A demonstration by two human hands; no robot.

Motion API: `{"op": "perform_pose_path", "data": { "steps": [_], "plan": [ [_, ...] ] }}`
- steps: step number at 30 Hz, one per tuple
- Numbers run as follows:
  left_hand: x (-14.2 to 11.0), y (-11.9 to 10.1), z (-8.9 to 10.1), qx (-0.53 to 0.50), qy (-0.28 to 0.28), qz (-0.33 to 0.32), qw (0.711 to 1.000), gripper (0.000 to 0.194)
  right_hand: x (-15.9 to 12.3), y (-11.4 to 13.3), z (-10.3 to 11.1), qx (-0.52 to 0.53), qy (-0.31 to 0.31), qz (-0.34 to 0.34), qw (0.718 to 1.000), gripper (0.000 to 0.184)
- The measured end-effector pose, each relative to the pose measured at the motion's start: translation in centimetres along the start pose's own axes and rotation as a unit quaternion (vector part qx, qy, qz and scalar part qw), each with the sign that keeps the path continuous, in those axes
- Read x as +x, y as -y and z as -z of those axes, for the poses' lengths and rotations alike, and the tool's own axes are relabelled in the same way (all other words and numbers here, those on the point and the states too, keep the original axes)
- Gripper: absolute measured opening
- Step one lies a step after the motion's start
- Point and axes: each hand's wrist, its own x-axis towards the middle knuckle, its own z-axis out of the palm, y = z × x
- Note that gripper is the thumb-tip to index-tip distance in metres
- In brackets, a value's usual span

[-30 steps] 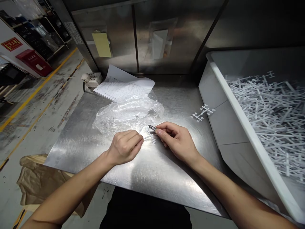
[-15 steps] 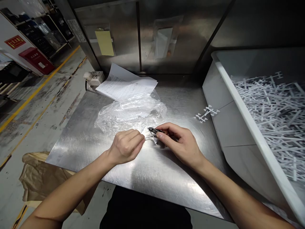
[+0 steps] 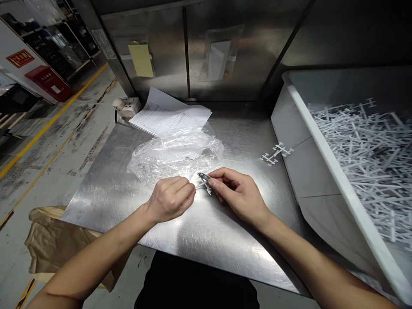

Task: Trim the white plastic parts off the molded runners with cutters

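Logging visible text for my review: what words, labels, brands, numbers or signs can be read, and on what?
No text is sharp enough to quote.
Red wall sign: characters, too blurred.
Red box: pale characters, too blurred.
Printed papers: lines too small.
Frame label: print too small.

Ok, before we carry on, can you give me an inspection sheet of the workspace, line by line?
Surface: metal tabletop, shiny, scratched, bright glare near the hands.
Job's things: white branched piece and small dark tool in hand; loose white piece lying beside the bin; many white pieces heaped inside it.
Clutter: crumpled clear plastic, printed papers behind it.
Hands: left hand closed on the branched piece; right hand pinching the tool, its tip close to the piece; contact unclear.
Cables: short black cable at the socket block, far-left corner.
Surroundings: metal back panel with yellow note; red box at left; crumpled brown material below the table's left edge.
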Motion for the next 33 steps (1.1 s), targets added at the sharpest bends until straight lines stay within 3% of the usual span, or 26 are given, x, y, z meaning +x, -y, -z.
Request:
{"op": "perform_pose_path", "data": {
  "steps": [8, 18, 25, 33],
  "plan": [
    [0.3, -0.3, -0.1, -0.024, -0.010, 0.014, 1.000, 0.013, 0.2, 0.1, 0.0, 0.051, -0.008, -0.042, 0.998, 0.030],
    [0.3, 0.0, 0.9, -0.211, -0.018, 0.161, 0.964, 0.017, 0.7, 0.4, 1.0, 0.050, -0.044, 0.004, 0.998, 0.026],
    [0.3, 0.0, 1.1, -0.223, -0.022, 0.241, 0.944, 0.020, 0.6, 0.5, 1.1, 0.030, -0.032, 0.024, 0.999, 0.025],
    [0.4, 0.0, 1.1, -0.211, -0.031, 0.267, 0.940, 0.021, 0.6, 0.2, 1.0, -0.013, -0.027, 0.034, 0.999, 0.022]
  ]
}}
